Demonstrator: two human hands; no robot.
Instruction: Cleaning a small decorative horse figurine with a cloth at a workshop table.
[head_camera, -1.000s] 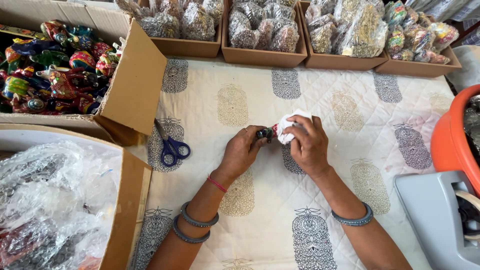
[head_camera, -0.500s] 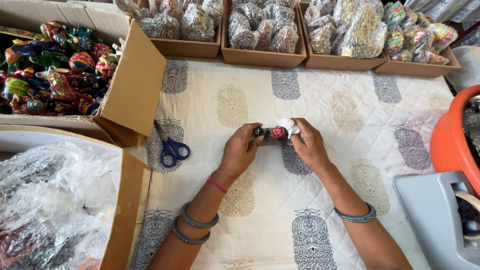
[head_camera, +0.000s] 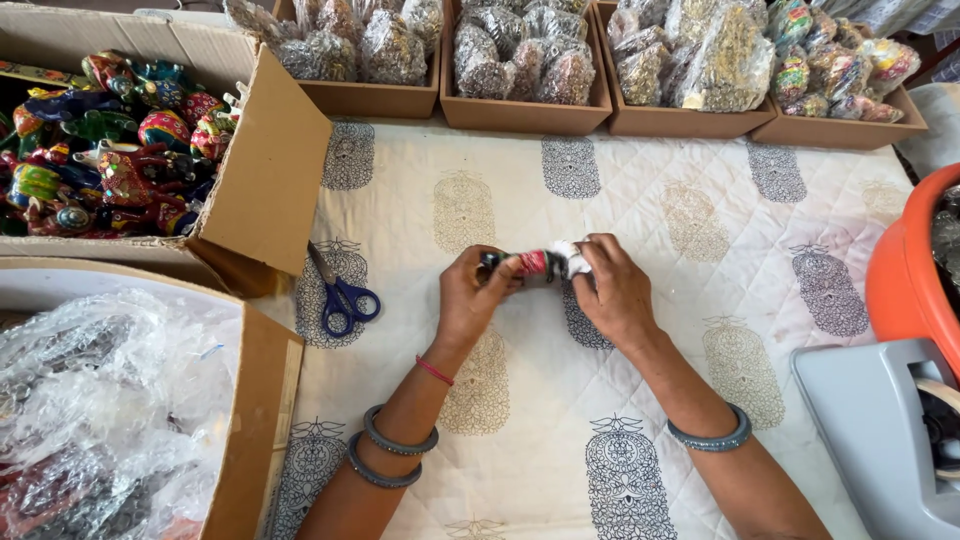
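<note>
Toy: small painted figure (head_camera: 535, 265), dark with red and a bit of white at one end, lying sideways, held up over the cloth between both hands.
Left hand (head_camera: 470, 300): closed on the dark end.
Right hand (head_camera: 615, 290): closed on the white end.
Cloth: cream quilted sheet with grey and tan prints (head_camera: 640, 180).
Nearby: blue-handled scissors (head_camera: 340, 295), flat on the cloth, left of the hands.
Far left: brown cardboard box of bright painted toys (head_camera: 270, 170).

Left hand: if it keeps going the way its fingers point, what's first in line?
The left hand points right, already touching the small painted black-and-red figurine; just past it, the right hand.
</note>
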